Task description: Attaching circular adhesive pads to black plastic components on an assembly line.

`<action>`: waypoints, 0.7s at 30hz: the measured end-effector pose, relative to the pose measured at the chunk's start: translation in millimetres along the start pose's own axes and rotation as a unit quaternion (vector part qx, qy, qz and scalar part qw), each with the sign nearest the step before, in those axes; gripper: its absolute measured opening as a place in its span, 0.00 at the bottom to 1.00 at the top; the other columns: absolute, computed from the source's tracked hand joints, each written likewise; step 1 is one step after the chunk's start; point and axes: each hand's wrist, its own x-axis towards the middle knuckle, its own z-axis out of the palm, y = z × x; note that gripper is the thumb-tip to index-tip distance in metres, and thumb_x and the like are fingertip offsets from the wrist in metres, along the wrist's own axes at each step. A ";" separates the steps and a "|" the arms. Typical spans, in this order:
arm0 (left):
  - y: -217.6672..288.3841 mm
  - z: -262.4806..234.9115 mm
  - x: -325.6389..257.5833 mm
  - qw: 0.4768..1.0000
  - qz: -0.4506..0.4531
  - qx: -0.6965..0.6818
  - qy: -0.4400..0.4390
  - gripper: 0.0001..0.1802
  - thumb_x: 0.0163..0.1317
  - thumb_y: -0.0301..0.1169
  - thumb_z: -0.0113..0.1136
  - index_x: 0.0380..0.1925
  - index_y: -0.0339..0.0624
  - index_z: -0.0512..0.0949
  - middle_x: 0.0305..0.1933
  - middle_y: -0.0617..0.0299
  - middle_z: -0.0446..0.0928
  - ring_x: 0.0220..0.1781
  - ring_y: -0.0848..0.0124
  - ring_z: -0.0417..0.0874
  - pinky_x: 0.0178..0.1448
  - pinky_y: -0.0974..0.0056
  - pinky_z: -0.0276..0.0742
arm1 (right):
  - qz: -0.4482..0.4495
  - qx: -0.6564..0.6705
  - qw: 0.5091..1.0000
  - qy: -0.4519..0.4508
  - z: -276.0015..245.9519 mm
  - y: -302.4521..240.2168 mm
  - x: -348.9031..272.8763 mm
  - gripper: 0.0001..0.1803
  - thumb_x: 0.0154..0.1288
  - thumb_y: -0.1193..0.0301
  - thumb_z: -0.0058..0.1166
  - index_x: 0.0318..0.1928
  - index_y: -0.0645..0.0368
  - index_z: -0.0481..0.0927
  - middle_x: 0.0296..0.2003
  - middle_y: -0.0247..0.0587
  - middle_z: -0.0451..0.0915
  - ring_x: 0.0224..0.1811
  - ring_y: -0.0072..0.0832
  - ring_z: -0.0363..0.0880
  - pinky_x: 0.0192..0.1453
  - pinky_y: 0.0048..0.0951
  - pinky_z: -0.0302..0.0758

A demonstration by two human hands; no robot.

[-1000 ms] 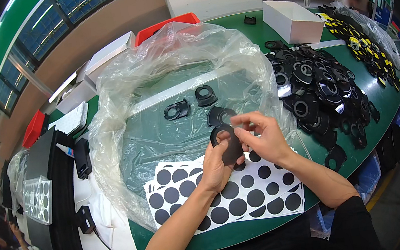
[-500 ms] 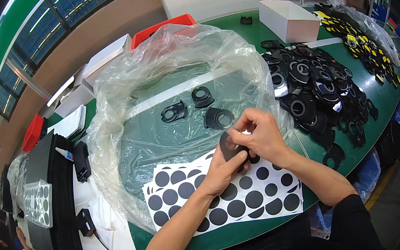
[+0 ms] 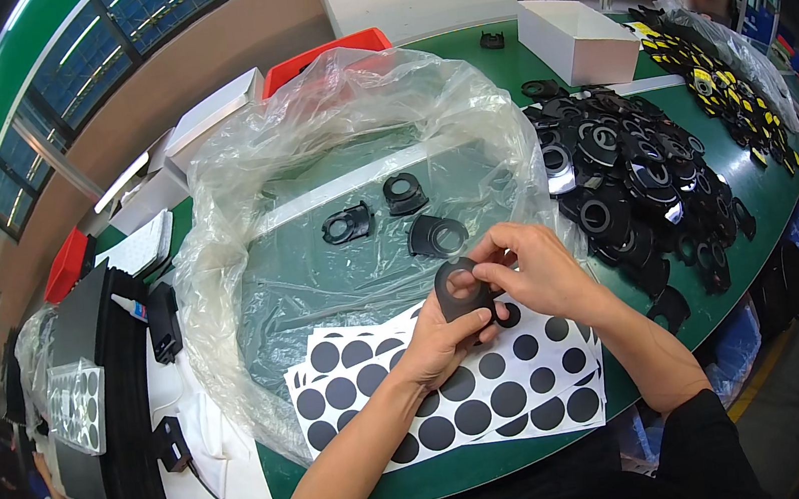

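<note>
resting between both hands' fingers (image 3: 482, 264): black ring part (image 3: 455, 288)

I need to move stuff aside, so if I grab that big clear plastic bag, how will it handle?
The clear plastic bag is crumpled and thin, so probably floppy and light. Three black parts lie on it, so pulling it would likely drag or spill them.

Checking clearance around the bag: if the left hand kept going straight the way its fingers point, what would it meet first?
Probably the black ring-shaped part it already grips with the right hand; beyond that, the loose black part lying in the clear plastic bag. Depth is uncertain.
</note>
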 end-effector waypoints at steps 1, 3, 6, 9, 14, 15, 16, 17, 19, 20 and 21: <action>0.8 1.0 0.1 1.000 -0.005 0.001 0.001 0.25 0.58 0.15 0.52 0.55 0.44 0.61 0.44 0.52 0.74 0.37 0.70 0.75 0.36 0.69 0.70 | 0.001 0.000 1.000 0.002 1.8 1.0 -0.9 0.08 0.55 0.73 0.60 0.31 0.65 0.77 0.30 0.45 0.79 0.34 0.41 0.79 0.38 0.38 0.74; -0.9 -6.9 2.6 1.000 -0.010 0.002 -0.018 0.25 0.58 0.15 0.52 0.55 0.44 0.61 0.44 0.52 0.74 0.37 0.70 0.75 0.36 0.68 0.70 | -0.056 -0.053 0.996 0.052 8.2 6.1 -2.1 0.05 0.58 0.75 0.56 0.31 0.65 0.76 0.29 0.45 0.79 0.33 0.40 0.79 0.37 0.37 0.74; -2.5 -10.0 3.0 0.999 -0.010 0.000 -0.032 0.25 0.58 0.15 0.52 0.55 0.44 0.62 0.44 0.52 0.74 0.38 0.69 0.77 0.37 0.68 0.71 | -0.109 -0.091 0.985 0.102 14.8 7.0 -4.5 0.05 0.60 0.75 0.53 0.30 0.65 0.76 0.30 0.47 0.79 0.32 0.40 0.79 0.37 0.36 0.75; -1.4 -10.5 2.1 0.999 -0.012 0.033 -0.018 0.28 0.59 0.17 0.53 0.59 0.44 0.60 0.47 0.52 0.73 0.43 0.66 0.77 0.42 0.65 0.74 | -0.063 -0.024 0.993 0.094 16.3 10.6 -3.3 0.06 0.62 0.74 0.54 0.32 0.65 0.76 0.28 0.42 0.78 0.31 0.33 0.79 0.36 0.32 0.74; 13.7 -0.1 2.2 0.996 0.061 0.040 0.042 0.35 0.61 0.29 0.59 0.66 0.43 0.55 0.61 0.51 0.67 0.64 0.56 0.69 0.61 0.49 0.72 | -0.028 0.243 0.947 0.209 -26.6 29.0 17.6 0.05 0.64 0.72 0.55 0.36 0.61 0.79 0.28 0.28 0.76 0.27 0.14 0.69 0.31 0.18 0.67; 26.3 -1.1 1.4 0.992 0.074 0.080 0.062 0.30 0.63 0.31 0.57 0.64 0.42 0.59 0.60 0.52 0.67 0.62 0.58 0.71 0.61 0.51 0.73 | -0.024 0.379 0.874 0.303 -38.0 20.1 20.3 0.05 0.65 0.72 0.56 0.40 0.59 0.79 0.28 0.27 0.76 0.25 0.13 0.68 0.31 0.16 0.66; 41.6 -1.1 2.5 0.980 0.081 0.168 0.077 0.27 0.64 0.31 0.56 0.62 0.41 0.62 0.60 0.53 0.68 0.60 0.59 0.72 0.60 0.53 0.74 | -0.034 0.463 0.811 0.356 -57.7 27.3 19.1 0.07 0.66 0.70 0.56 0.42 0.57 0.78 0.29 0.26 0.75 0.28 0.13 0.70 0.33 0.17 0.68; 57.8 -4.0 2.4 0.958 0.087 0.256 0.095 0.24 0.65 0.32 0.54 0.60 0.40 0.64 0.59 0.54 0.69 0.59 0.60 0.74 0.58 0.54 0.74 | -0.071 0.532 0.754 0.378 -73.2 41.0 18.6 0.07 0.66 0.69 0.57 0.43 0.54 0.77 0.31 0.26 0.75 0.31 0.13 0.70 0.35 0.17 0.69; 82.5 -21.2 6.8 0.885 0.124 0.430 0.126 0.19 0.65 0.31 0.54 0.55 0.37 0.70 0.57 0.57 0.72 0.55 0.64 0.76 0.53 0.59 0.75 | -0.041 0.587 0.686 0.428 -92.0 51.0 13.0 0.09 0.66 0.67 0.56 0.44 0.54 0.77 0.36 0.27 0.77 0.32 0.14 0.70 0.36 0.18 0.70; 91.8 -33.7 11.7 0.795 0.159 0.559 0.175 0.19 0.63 0.30 0.55 0.53 0.38 0.72 0.56 0.56 0.73 0.54 0.61 0.76 0.53 0.58 0.74 | -0.016 0.602 0.679 0.419 -93.2 53.9 12.7 0.09 0.66 0.67 0.56 0.44 0.54 0.77 0.36 0.28 0.77 0.32 0.14 0.70 0.36 0.18 0.70; 98.0 -48.8 17.0 0.682 0.188 0.672 0.220 0.18 0.61 0.29 0.56 0.51 0.38 0.74 0.55 0.55 0.74 0.53 0.59 0.75 0.52 0.57 0.73 | 0.009 0.617 0.672 0.411 -92.0 55.7 12.0 0.10 0.66 0.66 0.57 0.44 0.54 0.77 0.37 0.28 0.77 0.32 0.14 0.71 0.36 0.18 0.70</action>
